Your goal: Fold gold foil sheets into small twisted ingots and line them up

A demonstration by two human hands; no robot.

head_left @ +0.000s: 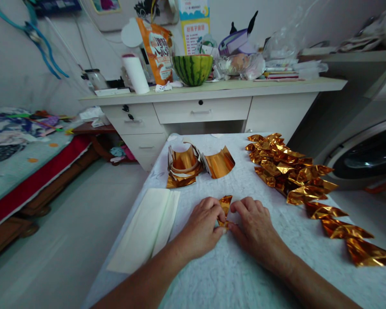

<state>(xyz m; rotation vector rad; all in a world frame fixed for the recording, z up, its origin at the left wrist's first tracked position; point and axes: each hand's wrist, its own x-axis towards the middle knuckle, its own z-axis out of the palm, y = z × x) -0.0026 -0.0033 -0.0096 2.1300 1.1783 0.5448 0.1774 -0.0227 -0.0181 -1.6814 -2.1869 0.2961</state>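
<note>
Between my two hands, near the middle of the cloth-covered table, is a small folded piece of gold foil [225,205]. My left hand [206,223] pinches its left side between thumb and fingers. On the other side, my right hand [252,225] has thumb and forefinger apart, with the thumb tip at the foil's lower end. Behind them lie a curled stack of gold foil sheets [184,163] and a separate curved gold sheet [220,162]. Many folded gold foil pieces [286,165] are heaped along the table's right side.
Pale paper sheets [143,229] lie left of my left forearm. Beyond the table stands a white desk [202,92] with a half watermelon [193,68] and an orange bag [156,51]. A washing machine [366,146] is at right, a bed [28,154] at left.
</note>
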